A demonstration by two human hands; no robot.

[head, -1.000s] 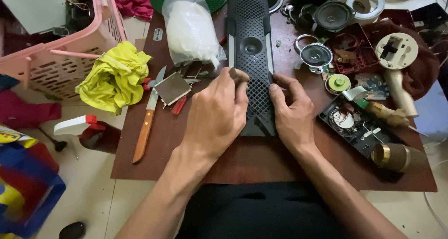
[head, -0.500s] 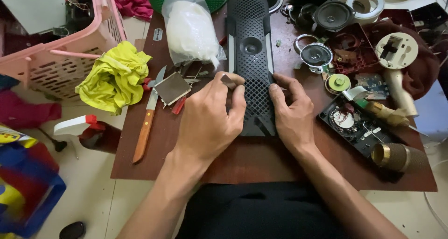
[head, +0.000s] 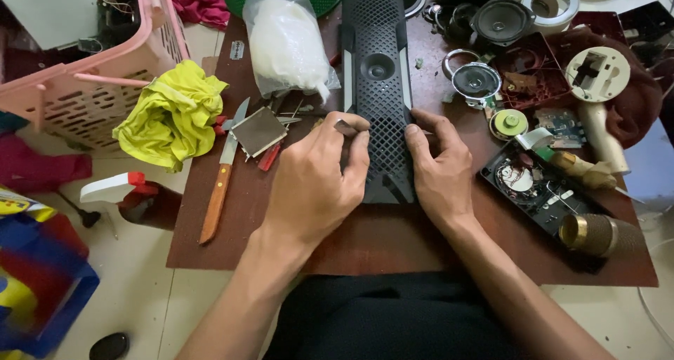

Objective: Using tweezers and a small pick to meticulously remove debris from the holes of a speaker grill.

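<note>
A long black speaker grille (head: 378, 65) with a lattice pattern and a round centre hole lies lengthwise on the brown board (head: 239, 226). My left hand (head: 312, 184) rests against its near left edge, pinching a thin metal tool (head: 345, 127) whose tip touches that edge. My right hand (head: 439, 169) presses on the grille's near right side, fingers flat against the lattice, steadying it. The grille's near end is partly hidden under both hands.
A wooden-handled knife (head: 219, 184), a small metal plate (head: 259, 131), a yellow cloth (head: 172, 114) and a white-filled plastic bag (head: 284, 40) lie left. Loose speaker drivers (head: 476, 80), circuit boards, a microphone (head: 593, 233) and tape roll (head: 558, 2) crowd the right. A pink basket (head: 91, 72) stands far left.
My left hand has shifted slightly, bringing the thin tool closer along the grille's left edge. The right hand and grille have hardly moved.
</note>
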